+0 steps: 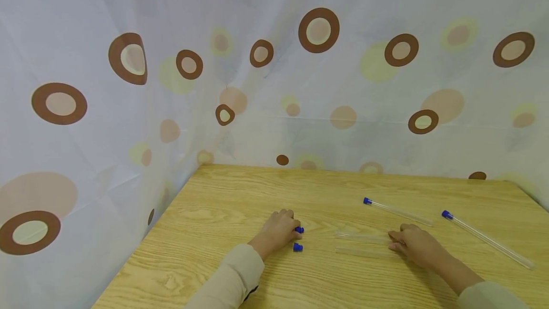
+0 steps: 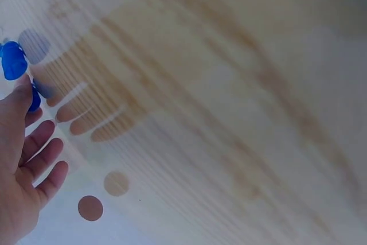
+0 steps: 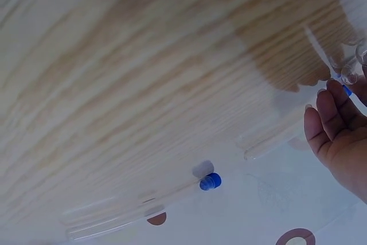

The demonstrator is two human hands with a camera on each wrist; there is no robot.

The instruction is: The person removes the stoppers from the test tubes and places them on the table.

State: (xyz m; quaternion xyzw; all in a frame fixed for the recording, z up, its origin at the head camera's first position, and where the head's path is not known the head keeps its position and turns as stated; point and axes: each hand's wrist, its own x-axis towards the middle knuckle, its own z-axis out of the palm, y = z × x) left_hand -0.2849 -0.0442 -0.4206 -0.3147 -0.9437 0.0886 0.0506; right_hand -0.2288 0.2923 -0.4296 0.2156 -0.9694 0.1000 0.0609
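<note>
On the wooden table, my left hand [image 1: 279, 229] pinches a small blue cap [image 1: 299, 230] between thumb and index finger. The left wrist view shows this cap [image 2: 35, 100] partly hidden by the thumb, other fingers spread. A second blue cap [image 1: 298, 247] lies just nearer, apart from the fingers. Two clear uncapped test tubes lie side by side: a farther tube [image 1: 360, 236] and a nearer tube [image 1: 360, 252]. My right hand [image 1: 420, 246] is at their right ends, its thumb and index finger pinching the farther one. In the right wrist view the right hand [image 3: 344, 136] partly leaves the frame.
Two capped test tubes lie beyond and to the right: one tube [image 1: 401, 212] behind the right hand, another tube [image 1: 489, 241] at the far right. Both have blue caps on their left ends. A patterned curtain [image 1: 274, 85] hangs behind and left of the table [image 1: 240, 190].
</note>
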